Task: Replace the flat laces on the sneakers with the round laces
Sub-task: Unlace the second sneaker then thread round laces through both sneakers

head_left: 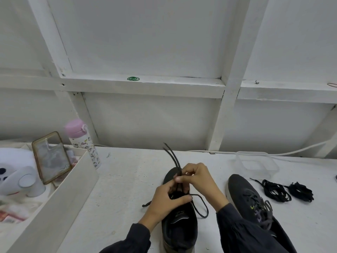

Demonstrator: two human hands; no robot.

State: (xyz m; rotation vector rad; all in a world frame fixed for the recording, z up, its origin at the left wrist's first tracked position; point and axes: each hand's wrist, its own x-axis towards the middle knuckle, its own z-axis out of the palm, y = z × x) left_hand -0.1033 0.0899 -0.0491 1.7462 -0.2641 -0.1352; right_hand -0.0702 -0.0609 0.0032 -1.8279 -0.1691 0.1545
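- 2 sneakers stand on the table (127, 179); the right sneaker (242, 194) already shows a tied bow, so it is probably finished.
- 2 black coils, apparently the removed flat laces (275, 190), lie just right of it.
- The centre sneaker (179, 229) sits between your wrists. Its round lace (201, 207) loops out to the right, and 2 strands rise toward the far side.
- Your right hand (198, 178) pinches those strands, and your left hand (167, 199) pinches the lace beside the loop.
- What seems to remain is 1 bow, on this shoe.
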